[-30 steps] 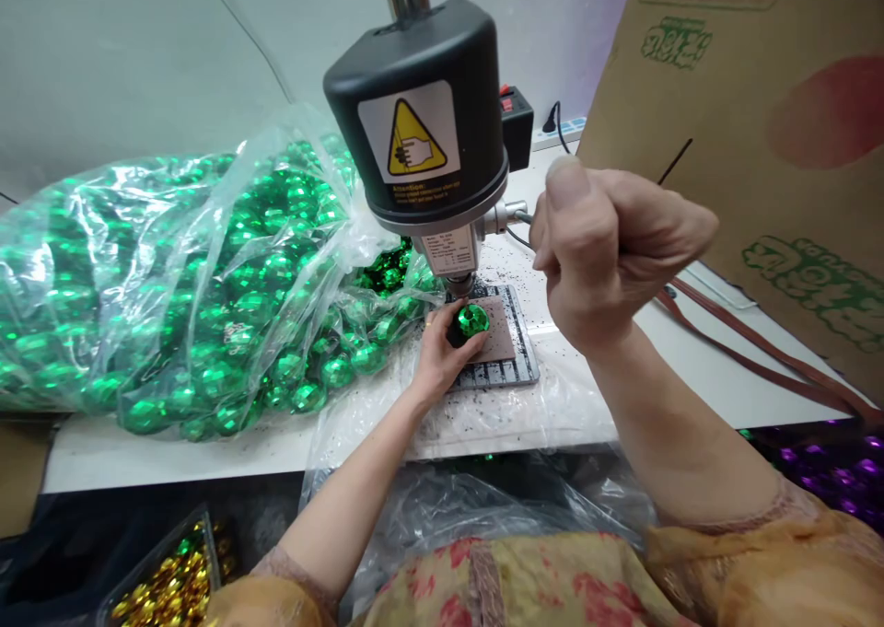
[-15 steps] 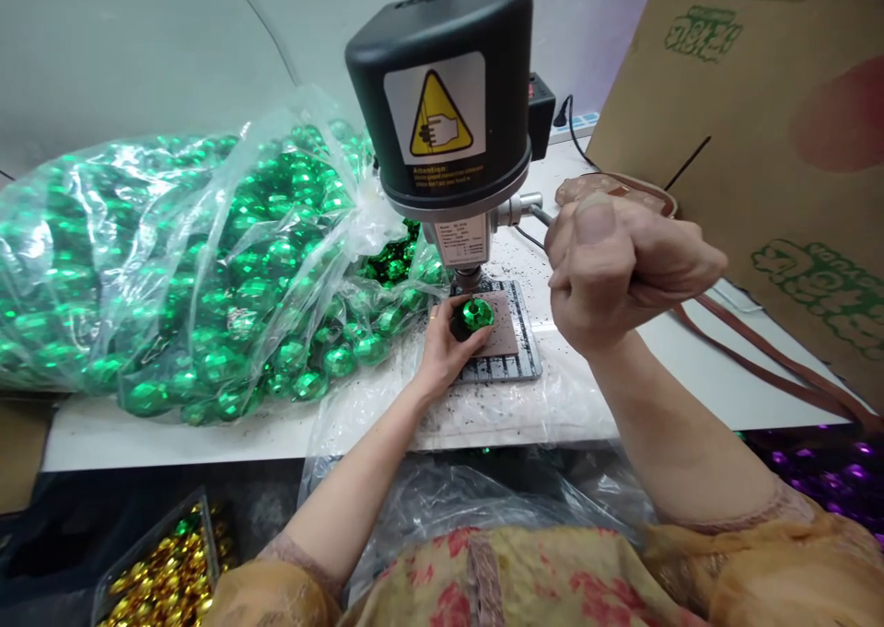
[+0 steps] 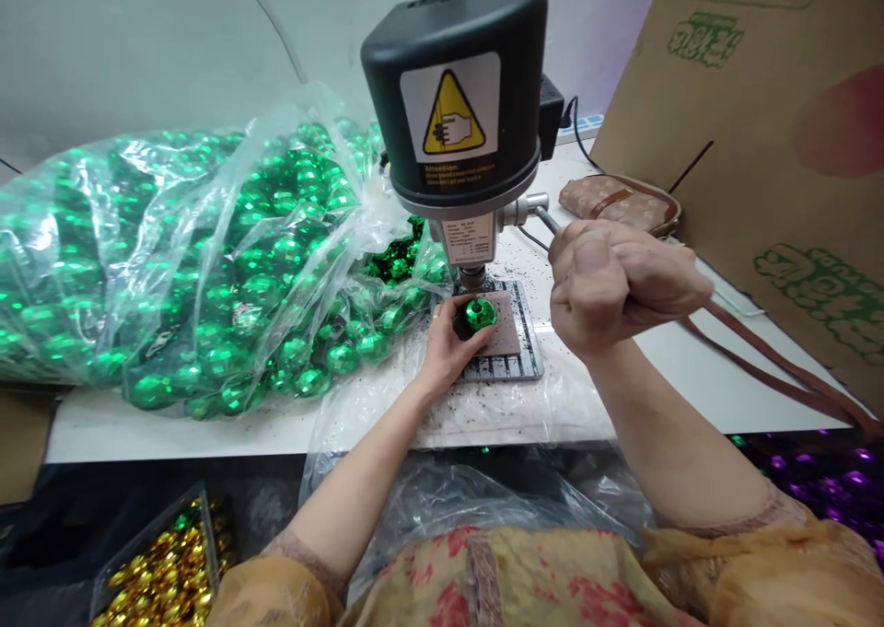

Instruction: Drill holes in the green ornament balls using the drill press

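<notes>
A shiny green faceted ball (image 3: 482,313) rests on a brown pad (image 3: 507,328) over the slotted metal base (image 3: 530,358) of a small drill press (image 3: 452,102). Thumb and fingers of my left hand (image 3: 446,343) are closed around the ball's left side. Directly above the ball is the chuck (image 3: 472,279); a thin bit reaches down to the ball's top. My right hand (image 3: 614,282) is wrapped in a fist round the press's feed lever (image 3: 548,219), to the right of the machine head. Most of the lever is hidden inside the fist.
A clear plastic bag of green balls (image 3: 207,268) lies left of the press. A patterned purse (image 3: 618,202) and a large cardboard box (image 3: 773,148) are at the right. Gold balls (image 3: 162,567) fill a bin below the table; purple balls (image 3: 815,480) are lower right. Dark shavings litter the base.
My right fist has come down slightly with the lever, uncovering more of the purse. My left hand still holds the ball in place. The whole view has shifted a little.
</notes>
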The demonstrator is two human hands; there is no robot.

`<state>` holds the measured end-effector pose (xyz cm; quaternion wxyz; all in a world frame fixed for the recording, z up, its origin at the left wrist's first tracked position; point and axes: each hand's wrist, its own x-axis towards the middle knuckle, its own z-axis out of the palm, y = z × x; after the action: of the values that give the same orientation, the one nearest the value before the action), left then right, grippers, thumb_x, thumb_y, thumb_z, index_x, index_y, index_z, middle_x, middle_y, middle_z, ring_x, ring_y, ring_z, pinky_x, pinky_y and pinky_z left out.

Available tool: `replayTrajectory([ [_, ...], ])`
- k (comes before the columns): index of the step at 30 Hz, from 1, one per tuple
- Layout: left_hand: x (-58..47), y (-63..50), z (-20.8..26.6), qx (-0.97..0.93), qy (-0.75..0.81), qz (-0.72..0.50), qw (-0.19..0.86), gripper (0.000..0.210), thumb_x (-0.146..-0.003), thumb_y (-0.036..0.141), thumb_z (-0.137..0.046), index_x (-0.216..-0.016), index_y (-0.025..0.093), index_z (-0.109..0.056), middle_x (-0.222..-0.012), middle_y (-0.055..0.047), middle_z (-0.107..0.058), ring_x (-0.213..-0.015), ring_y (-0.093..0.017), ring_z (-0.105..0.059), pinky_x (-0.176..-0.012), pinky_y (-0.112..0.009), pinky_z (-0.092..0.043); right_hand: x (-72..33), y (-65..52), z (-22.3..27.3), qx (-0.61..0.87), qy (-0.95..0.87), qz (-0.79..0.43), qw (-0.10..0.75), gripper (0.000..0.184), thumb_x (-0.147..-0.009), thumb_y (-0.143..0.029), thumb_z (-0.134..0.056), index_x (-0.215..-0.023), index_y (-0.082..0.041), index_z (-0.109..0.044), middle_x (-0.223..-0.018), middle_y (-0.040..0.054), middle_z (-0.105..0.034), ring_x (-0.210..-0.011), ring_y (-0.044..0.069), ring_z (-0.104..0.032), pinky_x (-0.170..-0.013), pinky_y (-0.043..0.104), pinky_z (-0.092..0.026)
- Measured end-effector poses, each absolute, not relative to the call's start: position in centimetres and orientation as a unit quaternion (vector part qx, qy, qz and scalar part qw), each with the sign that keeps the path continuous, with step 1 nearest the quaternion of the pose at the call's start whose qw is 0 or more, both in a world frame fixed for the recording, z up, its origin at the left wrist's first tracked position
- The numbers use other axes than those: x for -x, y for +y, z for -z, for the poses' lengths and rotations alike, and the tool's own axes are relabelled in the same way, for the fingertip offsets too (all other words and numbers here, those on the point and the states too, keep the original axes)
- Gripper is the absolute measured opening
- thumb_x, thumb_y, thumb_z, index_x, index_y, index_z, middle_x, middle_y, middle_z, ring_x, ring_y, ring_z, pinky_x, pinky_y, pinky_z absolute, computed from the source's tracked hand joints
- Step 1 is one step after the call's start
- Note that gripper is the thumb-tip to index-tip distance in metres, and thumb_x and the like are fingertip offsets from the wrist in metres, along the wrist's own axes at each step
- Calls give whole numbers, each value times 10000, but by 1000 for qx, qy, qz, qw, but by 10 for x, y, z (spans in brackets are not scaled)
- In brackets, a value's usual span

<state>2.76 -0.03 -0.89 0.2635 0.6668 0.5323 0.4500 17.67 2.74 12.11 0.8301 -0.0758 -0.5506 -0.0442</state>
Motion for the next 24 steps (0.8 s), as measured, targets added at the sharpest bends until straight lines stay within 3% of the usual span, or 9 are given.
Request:
replayTrajectory([
  [6, -27, -1, 12, -662, 530, -454, 273, 484, -776, 350, -821, -1192, 217, -612, -1146, -90, -661, -1100, -253, -613, -960, -391, -495, -179, 28, -111, 30, -577, 44, 815, 506, -839, -112, -568, -545, -187, -163, -440, -78, -196, -344, 30, -203, -353, 251, -211],
  [11, -28, 3, 14, -648, 531, -461, 294, 510, -770, 351, -825, -1212, 220, -607, -1128, -85, -657, -1079, -245, -628, -957, -388, -504, -176, 23, -140, 109, -544, -24, 832, 524, -872, -170, -615, -458, -173, -294, -400, -71, -269, -345, 34, -269, -375, 274, -144],
  [14, -28, -8, 6, -641, 561, -472, 225, 465, -752, 358, -834, -1150, 228, -630, -1087, -72, -658, -1060, -248, -622, -941, -392, -506, -174, 25, -169, 103, -531, -80, 838, 460, -857, -82, -632, -462, -182, -419, -386, -75, -351, -344, 32, -297, -398, 277, -190],
  [16, -28, -28, 1, -644, 568, -485, 164, 433, -742, 388, -835, -1090, 227, -633, -1040, -64, -662, -1024, -248, -626, -910, -393, -511, -173, 28, -181, 91, -530, -107, 836, 467, -848, 1, -590, -457, -190, -419, -383, -73, -358, -346, 33, -269, -414, 280, -213],
  [21, -30, -107, 10, -820, 365, -422, 127, 524, -739, 529, -819, -1128, 238, -623, -866, -56, -677, -813, -231, -645, -751, -387, -533, -171, 32, -183, 65, -516, -120, 845, 463, -862, -22, -583, -467, -203, -422, -393, -67, -352, -351, 45, -253, -432, 286, -217],
  [24, -29, -133, 25, -885, 268, -370, 95, 629, -734, 592, -804, -1205, 220, -616, -868, -84, -698, -846, -271, -659, -777, -429, -545, -170, 31, -180, 75, -508, -117, 850, 466, -860, -26, -583, -458, -202, -425, -386, -65, -336, -338, 50, -264, -421, 293, -194],
])
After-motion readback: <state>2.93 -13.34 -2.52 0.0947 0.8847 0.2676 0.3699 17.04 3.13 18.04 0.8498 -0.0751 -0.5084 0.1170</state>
